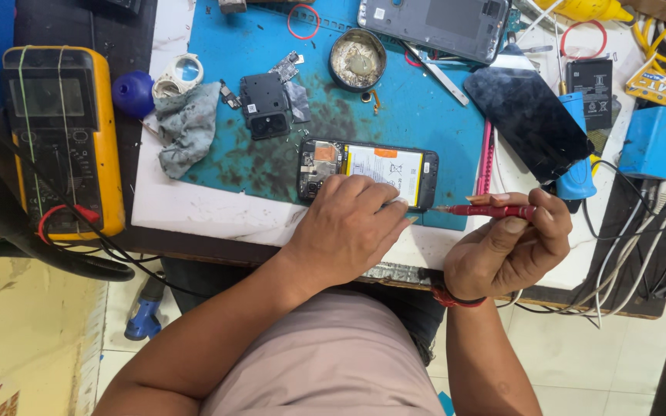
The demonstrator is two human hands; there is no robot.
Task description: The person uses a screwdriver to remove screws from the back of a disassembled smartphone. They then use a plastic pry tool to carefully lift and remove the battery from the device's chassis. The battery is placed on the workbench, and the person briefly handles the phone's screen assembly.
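A yellow multimeter (63, 139) sits far left of the opened phone (368, 174), with a grey rag (188, 127) between them. The phone lies back-off on the blue mat (425, 108), its battery showing. The left hand (348, 227) presses down on the phone's near edge, fingers spread flat on it. Just right of the phone, the right hand (506, 246) is clamped on a red screwdriver (487, 210), tip pointing at the phone's right end

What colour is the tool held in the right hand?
Red, with a thin metal tip; the screwdriver shows clearly in the head view, in the right hand.
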